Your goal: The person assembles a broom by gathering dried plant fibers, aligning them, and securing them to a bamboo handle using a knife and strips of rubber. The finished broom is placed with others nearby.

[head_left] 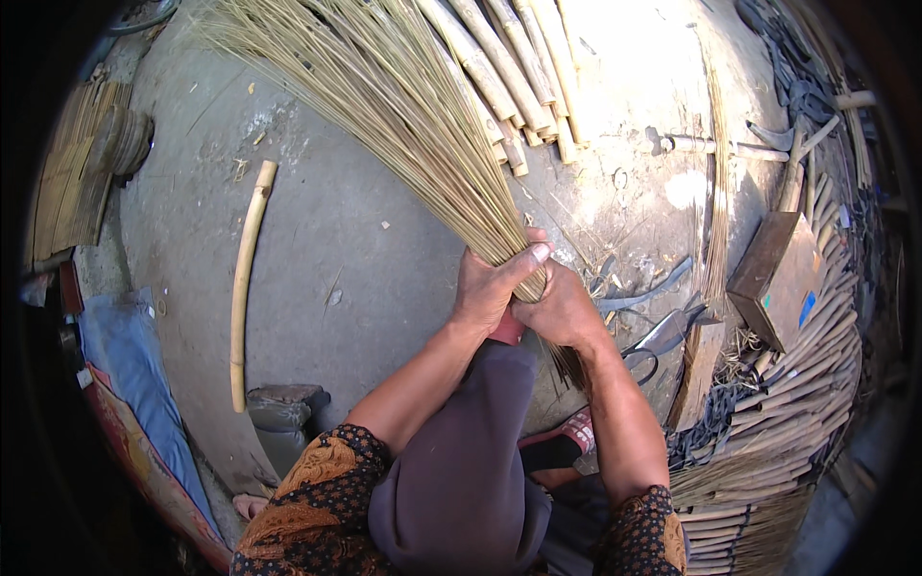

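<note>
Both hands grip a large bundle of thin dry sticks (413, 144), like broom bristles, which fans out toward the far left. My left hand (487, 288) wraps the bundle near its narrow end, thumb across the top. Just below and to the right, my right hand (567, 305) is closed around the same end. The short butt ends (560, 363) poke out beneath it, close to my knee. Right of my right hand lie dark-handled scissors (667, 331) and strips of black rubber (643, 298).
Several cut bamboo poles (519, 67) lie at the far side. One bamboo stick (248, 278) rests on the concrete floor to the left. A sickle-like tool (770, 134), a wooden block (776, 278) and stacked stick handles (797, 394) crowd the right. A blue cloth (134, 346) lies at left.
</note>
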Demonstrator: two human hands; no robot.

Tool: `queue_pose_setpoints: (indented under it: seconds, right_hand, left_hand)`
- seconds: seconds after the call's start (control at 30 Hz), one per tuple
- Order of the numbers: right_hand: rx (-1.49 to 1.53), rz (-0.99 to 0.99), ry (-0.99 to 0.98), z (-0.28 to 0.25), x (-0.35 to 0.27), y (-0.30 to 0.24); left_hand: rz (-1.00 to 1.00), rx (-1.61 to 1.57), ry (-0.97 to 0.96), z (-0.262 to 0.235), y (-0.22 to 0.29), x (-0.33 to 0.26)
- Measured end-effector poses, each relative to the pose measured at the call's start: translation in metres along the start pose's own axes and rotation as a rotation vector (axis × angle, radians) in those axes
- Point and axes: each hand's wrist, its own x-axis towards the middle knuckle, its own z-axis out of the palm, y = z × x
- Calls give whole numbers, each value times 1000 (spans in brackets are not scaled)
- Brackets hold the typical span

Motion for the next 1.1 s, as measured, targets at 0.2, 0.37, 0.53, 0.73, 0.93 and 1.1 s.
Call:
queue_pose_setpoints:
  seconds: [0.2, 0.37, 0.53, 0.73, 0.93, 1.1]
  right_hand:
    - [-254, -66, 224, 9, -2, -2]
    - [-69, 59, 134, 8, -1, -6]
    - [6, 3, 67, -4, 0, 1]
    - [-174, 150, 234, 3, -1, 2]
    - [-260, 215, 305, 13, -1, -4]
    - [-287, 250, 293, 19, -3, -1]
  left_hand:
    - [-3, 71, -34, -2, 1, 8]
    - [46, 64, -63, -7, -6, 10]
    - [62, 9, -118, -3, -4, 7]
    - [459, 308, 452, -6, 41, 18]
    - [349, 621, 246, -4, 80, 25]
    - [248, 746, 113, 10, 96, 13]
